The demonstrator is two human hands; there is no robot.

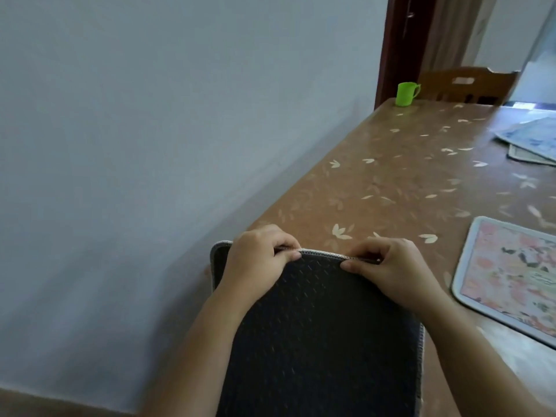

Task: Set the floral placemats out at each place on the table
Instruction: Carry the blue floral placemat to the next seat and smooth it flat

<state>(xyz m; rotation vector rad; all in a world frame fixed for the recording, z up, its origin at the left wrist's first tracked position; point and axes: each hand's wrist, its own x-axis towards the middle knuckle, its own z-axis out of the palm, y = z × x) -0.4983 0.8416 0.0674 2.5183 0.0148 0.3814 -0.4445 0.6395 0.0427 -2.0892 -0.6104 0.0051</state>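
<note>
Pinching with the left hand (258, 263) and the right hand (394, 269), side by side but not touching, fingers curled on the top edge of a dark-backed placemat (316, 341). Held up in the lower middle of the frame, dotted dark side facing the camera, pale trim along the edge, in front of the near end of a brown table (391, 182) with little leaf shapes on it. Lying flat on the table at the right edge of the frame, near the right hand: a pink flower placemat (511, 275) with a pale border. Higher up on the right, partly cut off: a small pile of bluish mats (535, 139). Standing at the far corner of the table, upper middle: a green cup (405, 94). Behind that, a wooden chair (475, 85) and a dark red door frame (391, 40). Filling the left side: a plain pale wall (120, 115).
</note>
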